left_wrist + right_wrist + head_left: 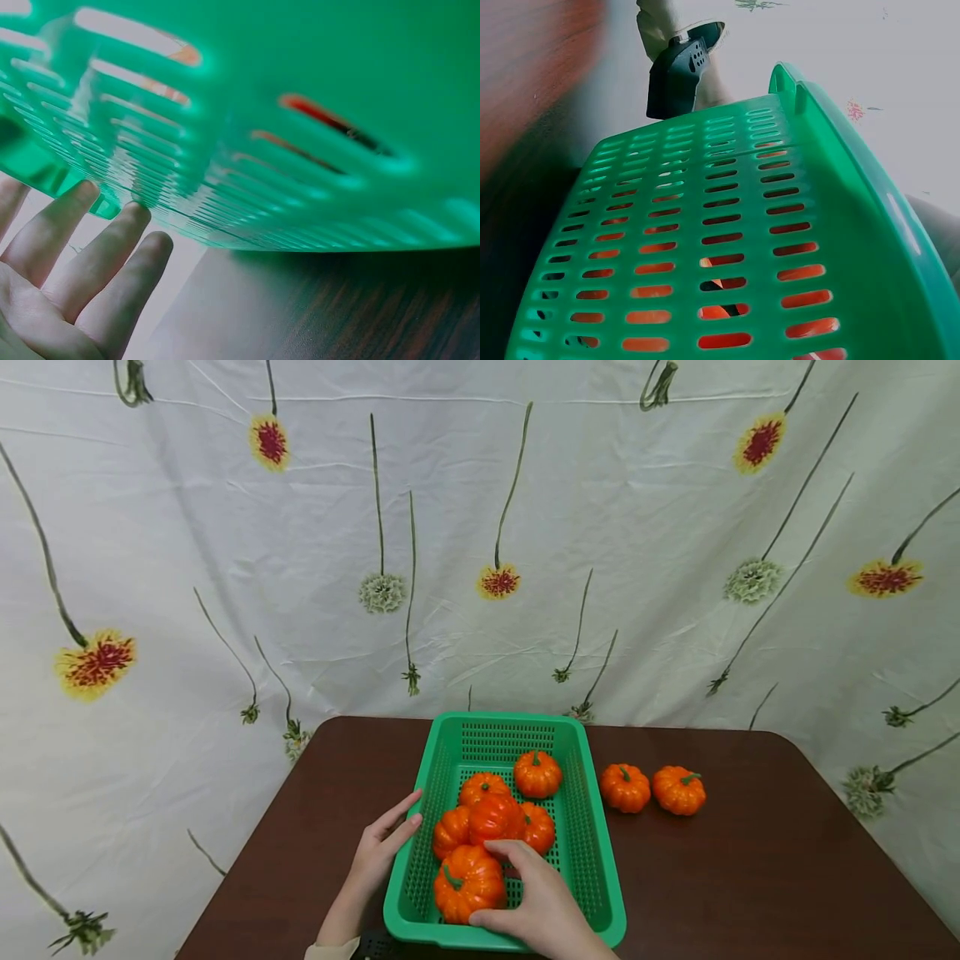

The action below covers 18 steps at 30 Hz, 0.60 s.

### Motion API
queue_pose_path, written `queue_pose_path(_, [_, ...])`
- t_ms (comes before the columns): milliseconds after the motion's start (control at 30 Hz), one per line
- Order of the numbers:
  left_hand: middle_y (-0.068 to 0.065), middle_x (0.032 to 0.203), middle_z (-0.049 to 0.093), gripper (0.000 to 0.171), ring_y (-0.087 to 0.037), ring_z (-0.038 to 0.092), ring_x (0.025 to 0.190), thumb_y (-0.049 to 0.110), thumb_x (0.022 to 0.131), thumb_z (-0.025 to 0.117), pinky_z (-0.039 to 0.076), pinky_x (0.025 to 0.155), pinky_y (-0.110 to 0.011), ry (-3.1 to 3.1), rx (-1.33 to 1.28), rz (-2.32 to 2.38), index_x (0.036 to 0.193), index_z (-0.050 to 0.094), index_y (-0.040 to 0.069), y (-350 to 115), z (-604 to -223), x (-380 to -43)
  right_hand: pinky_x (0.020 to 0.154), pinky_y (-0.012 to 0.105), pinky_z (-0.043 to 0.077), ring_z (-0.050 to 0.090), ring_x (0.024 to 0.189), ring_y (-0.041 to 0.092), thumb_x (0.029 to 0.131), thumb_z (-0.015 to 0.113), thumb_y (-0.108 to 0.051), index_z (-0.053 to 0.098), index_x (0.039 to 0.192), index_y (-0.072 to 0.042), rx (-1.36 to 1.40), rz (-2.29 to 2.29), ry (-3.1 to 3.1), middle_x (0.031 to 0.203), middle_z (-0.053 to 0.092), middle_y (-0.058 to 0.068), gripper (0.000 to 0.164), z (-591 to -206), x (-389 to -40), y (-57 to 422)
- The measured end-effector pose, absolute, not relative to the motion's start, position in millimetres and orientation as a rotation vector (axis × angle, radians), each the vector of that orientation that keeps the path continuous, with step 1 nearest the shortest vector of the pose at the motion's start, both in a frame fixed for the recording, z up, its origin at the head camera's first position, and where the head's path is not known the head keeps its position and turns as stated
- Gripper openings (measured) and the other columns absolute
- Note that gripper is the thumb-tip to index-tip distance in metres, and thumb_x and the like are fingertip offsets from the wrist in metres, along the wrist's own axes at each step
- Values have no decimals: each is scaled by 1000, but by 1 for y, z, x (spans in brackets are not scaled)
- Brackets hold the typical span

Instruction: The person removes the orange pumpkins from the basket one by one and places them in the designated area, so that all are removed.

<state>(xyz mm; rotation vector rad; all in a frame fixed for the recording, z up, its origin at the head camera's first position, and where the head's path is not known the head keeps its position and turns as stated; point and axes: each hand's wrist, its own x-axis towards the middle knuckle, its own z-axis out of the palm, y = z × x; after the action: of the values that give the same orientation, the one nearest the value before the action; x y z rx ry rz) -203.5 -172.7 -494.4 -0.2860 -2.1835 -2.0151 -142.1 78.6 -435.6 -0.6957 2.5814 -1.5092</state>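
1. Plainly, the deciding relation is between the right hand (540, 897) and the front pumpkin (467, 885): the pumpkin lies just left of that palm, with the thumb at its near side and the fingers at its far side.
2. The right hand is curled round this pumpkin; whether it bears any weight cannot be told.
3. The left hand (372, 860) grips nothing: its fingers are extended outside the left wall of the green basket (605, 835), tips at the rim; how firmly they press is unclear.
4. The front pumpkin sits between the hands, nearer the right; being squat and round, it shows no clear long axis, though its stem leans leftward and away from the person.
5. The basket's long axis runs forward from the hands.
6. Five other pumpkins (537, 774) lie in it beyond the right hand; two loose pumpkins (625, 788) rest on the surface (750, 868), forward and right of that hand.
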Motion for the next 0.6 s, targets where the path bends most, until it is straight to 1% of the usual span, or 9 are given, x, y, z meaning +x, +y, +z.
queue_pose_path(233, [-11,140,45,42,0,50,114,11,95,56,44,89,-21,-2186,-296,-2017,136,51,5,-173,-495,-204,83,32,50,56,97,9,71,80,-44,58,122,-17,-728,-1546,2591,118,56,-6,62,-437,-142,78])
queue_pose_path(600, [-11,139,46,41,0,49,115,11,95,56,43,90,-21,-2199,-295,-2009,135,52,5,-174,-494,-205,83,28,50,56,100,11,73,77,-46,59,122,-17,-727,-1578,2623,118,56,-5,60,-423,-136,87])
